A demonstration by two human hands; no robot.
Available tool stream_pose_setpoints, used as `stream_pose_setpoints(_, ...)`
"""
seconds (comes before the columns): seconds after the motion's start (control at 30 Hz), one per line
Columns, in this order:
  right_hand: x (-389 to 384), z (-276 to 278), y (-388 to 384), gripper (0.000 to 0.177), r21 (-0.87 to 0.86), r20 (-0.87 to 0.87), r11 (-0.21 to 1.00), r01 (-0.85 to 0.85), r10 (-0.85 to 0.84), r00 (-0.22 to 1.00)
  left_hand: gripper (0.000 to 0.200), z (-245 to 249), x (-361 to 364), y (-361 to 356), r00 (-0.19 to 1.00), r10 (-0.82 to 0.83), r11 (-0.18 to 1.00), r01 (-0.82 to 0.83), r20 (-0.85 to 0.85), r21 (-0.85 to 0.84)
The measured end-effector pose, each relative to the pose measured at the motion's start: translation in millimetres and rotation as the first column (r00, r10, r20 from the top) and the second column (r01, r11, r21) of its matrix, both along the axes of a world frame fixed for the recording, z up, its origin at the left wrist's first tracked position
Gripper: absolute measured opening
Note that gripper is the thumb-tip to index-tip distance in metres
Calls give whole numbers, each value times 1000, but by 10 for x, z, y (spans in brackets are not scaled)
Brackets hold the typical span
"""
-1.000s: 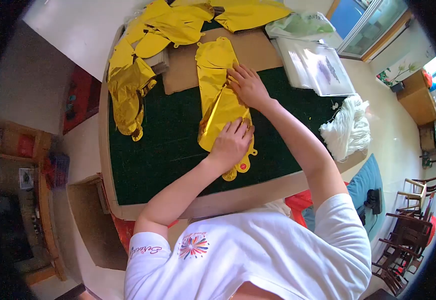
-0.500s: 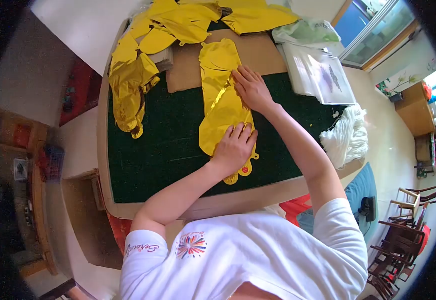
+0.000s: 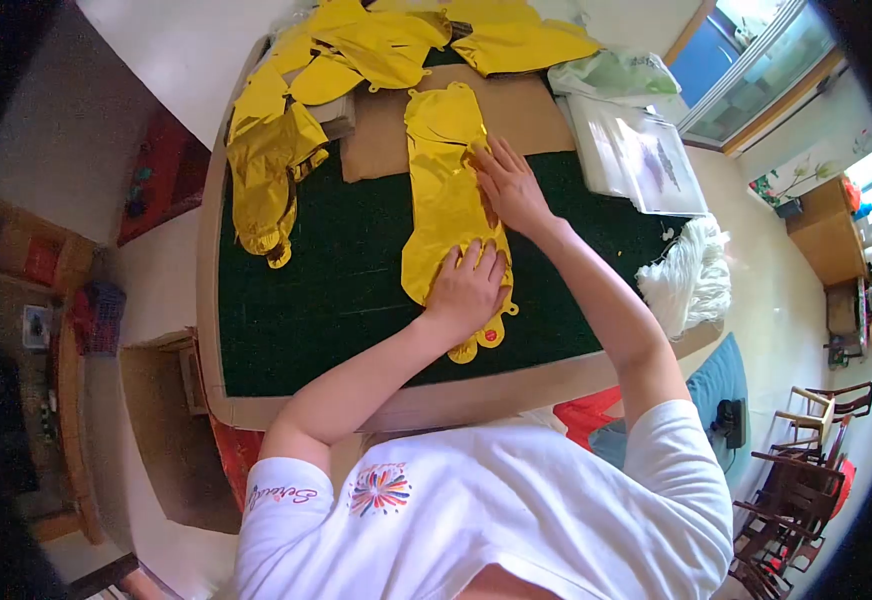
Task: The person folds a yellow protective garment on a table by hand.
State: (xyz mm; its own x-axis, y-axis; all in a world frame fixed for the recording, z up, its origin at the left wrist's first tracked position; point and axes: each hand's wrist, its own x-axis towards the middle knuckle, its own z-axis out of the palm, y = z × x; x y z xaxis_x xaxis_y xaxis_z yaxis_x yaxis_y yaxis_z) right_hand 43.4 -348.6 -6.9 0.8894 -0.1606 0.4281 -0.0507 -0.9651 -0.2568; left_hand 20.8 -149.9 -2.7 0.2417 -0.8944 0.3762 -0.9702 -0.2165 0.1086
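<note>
A flat gold foil balloon lies lengthwise on the dark green table covering, its rounded tabs pointing toward me. My left hand rests palm down on its near part, fingers spread. Farther up, my right hand lies along the balloon's right edge with fingers stretched out, touching the foil. Neither hand grips anything. Small loops stick out at the balloon's corners, and a red dot marks one near tab. Part of the near end is hidden under my left hand.
More gold foil balloons lie heaped along the left and back. Beneath the balloon's far end is a brown cardboard sheet. Clear plastic bags and a bundle of white string sit at the right. Wooden chairs stand beyond.
The shiny diagonal crease across the balloon's middle has flattened out. My hands stay at nearly the same places on the foil, and the view has shifted slightly.
</note>
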Motion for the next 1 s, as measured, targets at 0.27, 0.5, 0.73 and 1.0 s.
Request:
stream_pose_setpoints(0.27,-895,145,276,43,132,-132,980,-149,166,977,41,-10,-5,0,1000,7,999,-7,-10,-34)
stream_pose_setpoints(0.5,-975,157,310,44,18,-203,989,-146,147,968,30,422,369,178,955,182,968,-216,-236,-126)
stream_pose_setpoints(0.73,-971,244,373,39,8,-181,990,-141,140,974,42,463,637,411,760,631,757,-558,-158,339)
stream_pose_setpoints(1.0,-969,222,367,35,16,-153,990,-141,142,978,34,510,410,162,767,496,865,-478,-407,154)
